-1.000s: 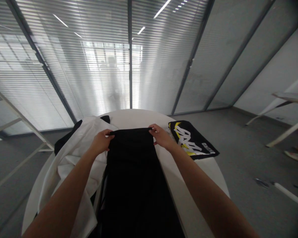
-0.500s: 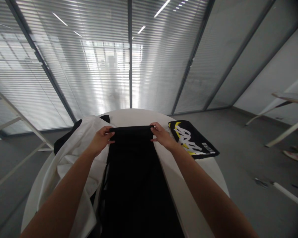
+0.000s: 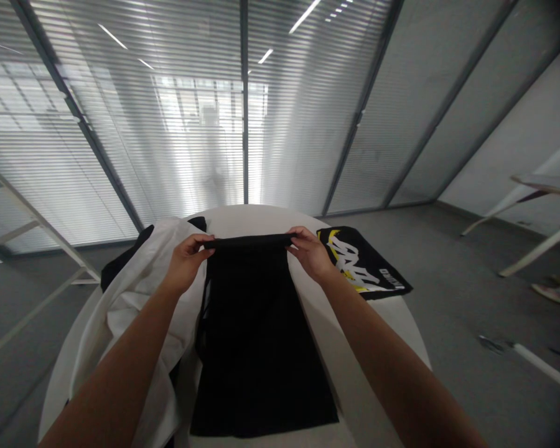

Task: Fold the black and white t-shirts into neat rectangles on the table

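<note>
A black garment (image 3: 256, 336) hangs from both my hands over a round white table (image 3: 387, 323). My left hand (image 3: 186, 261) pinches its top left corner and my right hand (image 3: 310, 252) pinches its top right corner, so the top edge is stretched taut between them. The cloth's lower edge shows near the table's front. A white garment (image 3: 130, 311) lies crumpled on the left of the table, with some dark cloth (image 3: 121, 261) under it.
A folded black shirt with white and yellow print (image 3: 361, 264) lies at the table's right edge. Glass walls with blinds stand behind. A white frame (image 3: 32, 242) slants at the left, table legs (image 3: 536, 249) at the right, a stick (image 3: 541, 367) on the grey floor.
Both hands have lifted the black garment's top edge up and away; the cloth has risen so that its lower edge now shows above the table's front.
</note>
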`<state>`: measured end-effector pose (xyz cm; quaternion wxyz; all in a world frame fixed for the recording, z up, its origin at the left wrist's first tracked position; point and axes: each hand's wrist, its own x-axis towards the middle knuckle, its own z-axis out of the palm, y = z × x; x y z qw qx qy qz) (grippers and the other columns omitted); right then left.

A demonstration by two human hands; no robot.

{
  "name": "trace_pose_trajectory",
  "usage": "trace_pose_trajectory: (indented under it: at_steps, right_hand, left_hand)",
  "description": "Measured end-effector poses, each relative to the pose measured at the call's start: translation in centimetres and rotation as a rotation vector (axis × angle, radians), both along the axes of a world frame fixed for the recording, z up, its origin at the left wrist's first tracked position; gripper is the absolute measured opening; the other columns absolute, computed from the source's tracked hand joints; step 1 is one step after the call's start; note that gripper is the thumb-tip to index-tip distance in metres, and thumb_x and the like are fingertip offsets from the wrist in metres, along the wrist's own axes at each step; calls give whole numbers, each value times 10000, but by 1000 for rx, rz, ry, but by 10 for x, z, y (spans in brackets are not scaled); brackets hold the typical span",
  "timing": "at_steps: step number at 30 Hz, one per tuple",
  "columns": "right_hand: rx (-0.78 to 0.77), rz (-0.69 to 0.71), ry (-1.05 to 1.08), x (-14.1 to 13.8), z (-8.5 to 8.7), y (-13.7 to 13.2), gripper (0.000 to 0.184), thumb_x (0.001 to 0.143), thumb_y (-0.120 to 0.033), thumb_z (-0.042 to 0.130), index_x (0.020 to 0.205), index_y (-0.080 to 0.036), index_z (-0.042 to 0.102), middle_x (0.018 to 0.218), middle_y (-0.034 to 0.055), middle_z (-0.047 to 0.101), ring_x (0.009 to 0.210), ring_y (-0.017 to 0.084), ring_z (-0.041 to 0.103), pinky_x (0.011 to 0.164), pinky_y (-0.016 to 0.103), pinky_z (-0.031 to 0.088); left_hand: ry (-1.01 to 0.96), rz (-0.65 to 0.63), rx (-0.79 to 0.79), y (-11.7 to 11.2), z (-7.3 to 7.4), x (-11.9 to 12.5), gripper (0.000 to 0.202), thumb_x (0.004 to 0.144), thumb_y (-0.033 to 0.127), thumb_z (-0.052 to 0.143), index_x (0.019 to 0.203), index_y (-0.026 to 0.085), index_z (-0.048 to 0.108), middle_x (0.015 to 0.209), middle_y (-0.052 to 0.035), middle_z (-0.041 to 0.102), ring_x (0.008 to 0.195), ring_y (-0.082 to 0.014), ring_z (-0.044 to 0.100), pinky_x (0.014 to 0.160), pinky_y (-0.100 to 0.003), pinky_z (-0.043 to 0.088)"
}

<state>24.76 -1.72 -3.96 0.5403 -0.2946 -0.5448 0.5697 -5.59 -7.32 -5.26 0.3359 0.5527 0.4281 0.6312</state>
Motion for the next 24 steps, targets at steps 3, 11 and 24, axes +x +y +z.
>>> trace_pose_trajectory:
  at_steps: [3, 11, 24]
  right_hand:
    - [1, 40, 76, 1, -1, 0, 160, 653, -222, 665, 805, -243, 622, 874, -8, 585, 892, 170, 542, 854, 313, 435]
    - [-51, 44, -83, 8, -1, 2, 170, 603, -234, 604, 767, -214, 643, 801, 14, 590, 819, 190, 535, 798, 330, 436]
    - [-2, 109, -132, 15, 2, 2, 267, 599, -198, 590, 850, -224, 675, 867, 4, 614, 824, 165, 542, 754, 291, 430]
  left_hand:
    - [24, 3, 25, 1, 0, -2, 236, 691, 232, 746, 906, 188, 659, 991, -39, 676, 1039, -204, 597, 973, -362, 428]
    - [100, -16, -38, -5, 9, -7, 192, 645, 213, 716, 827, 187, 659, 822, -12, 635, 833, -181, 585, 801, -316, 454]
    - [4, -120, -142, -9, 14, -3, 191, 617, 173, 668, 804, 194, 635, 755, 14, 578, 725, -143, 533, 659, -262, 413]
